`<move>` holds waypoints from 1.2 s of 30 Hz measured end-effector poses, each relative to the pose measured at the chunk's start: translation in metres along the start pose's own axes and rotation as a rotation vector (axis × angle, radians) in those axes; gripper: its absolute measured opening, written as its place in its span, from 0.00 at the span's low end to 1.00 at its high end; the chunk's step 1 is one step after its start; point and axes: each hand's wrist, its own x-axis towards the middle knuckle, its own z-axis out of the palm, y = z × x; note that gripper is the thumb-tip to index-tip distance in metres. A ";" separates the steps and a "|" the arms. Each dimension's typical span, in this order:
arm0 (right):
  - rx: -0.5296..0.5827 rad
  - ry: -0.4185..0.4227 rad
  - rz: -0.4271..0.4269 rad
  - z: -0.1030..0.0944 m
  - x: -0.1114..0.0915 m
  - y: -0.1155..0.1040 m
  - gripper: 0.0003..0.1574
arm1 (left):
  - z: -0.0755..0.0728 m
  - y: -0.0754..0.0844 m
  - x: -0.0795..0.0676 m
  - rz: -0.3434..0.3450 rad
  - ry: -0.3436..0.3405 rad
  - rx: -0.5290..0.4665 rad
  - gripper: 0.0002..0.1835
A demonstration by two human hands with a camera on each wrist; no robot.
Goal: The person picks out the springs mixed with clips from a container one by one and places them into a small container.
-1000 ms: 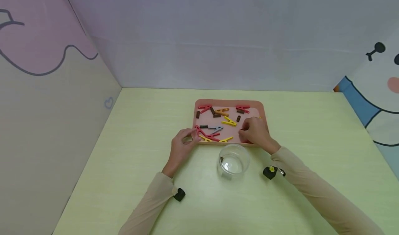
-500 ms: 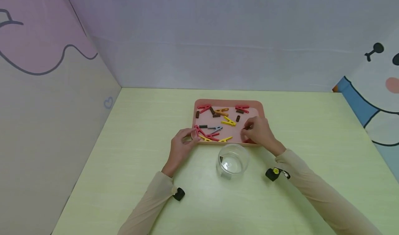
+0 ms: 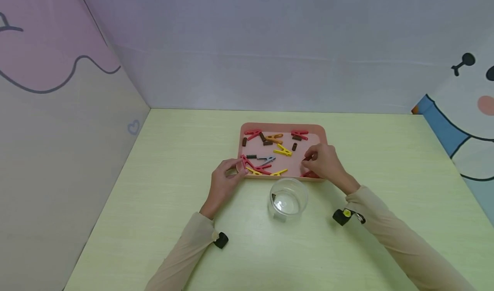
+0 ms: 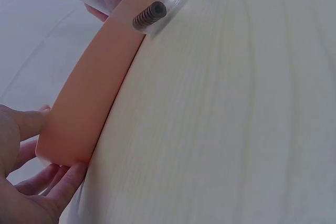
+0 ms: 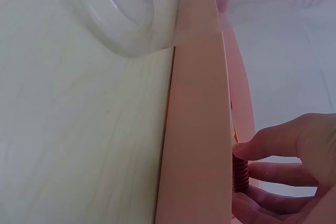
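Note:
My left hand (image 3: 227, 181) grips the front left corner of a pink tray (image 3: 281, 127), thumb at the rim and fingers around the outside in the left wrist view. Over the tray's right side, my right hand (image 3: 324, 162) pinches a dark coil spring (image 5: 240, 174), which the right wrist view shows between thumb and fingers just behind the front wall. Beneath that hand lies a red clip (image 3: 311, 175), partly covered. Loose in the tray are several springs, such as one black spring (image 3: 251, 156), and several clips, among them a yellow clip (image 3: 283, 150) and a grey clip (image 3: 267, 159).
A clear round tub (image 3: 288, 199) stands on the table (image 3: 185, 154) close to the tray's front wall, between my forearms. One spring (image 4: 149, 16) lies inside it. A pale wall (image 3: 247, 68) rises behind the table.
My right hand has shifted a little to the right inside the tray, uncovering more of the red clip at the front. The left hand and the tub hold their places.

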 end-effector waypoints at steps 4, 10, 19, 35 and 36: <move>0.003 0.007 -0.015 -0.002 -0.004 -0.003 0.07 | 0.001 -0.001 0.000 0.010 0.003 0.005 0.22; -0.006 0.020 -0.036 -0.004 -0.008 -0.006 0.07 | 0.000 -0.002 -0.001 0.013 0.012 0.001 0.22; 0.006 0.018 -0.060 -0.010 -0.016 -0.013 0.07 | 0.001 -0.001 -0.001 0.006 0.013 0.004 0.22; 0.000 0.057 -0.176 -0.018 -0.031 -0.027 0.05 | 0.000 -0.002 -0.001 0.001 0.008 -0.019 0.22; -0.003 0.058 -0.181 -0.018 -0.031 -0.028 0.05 | 0.000 -0.002 -0.001 -0.002 0.007 -0.018 0.22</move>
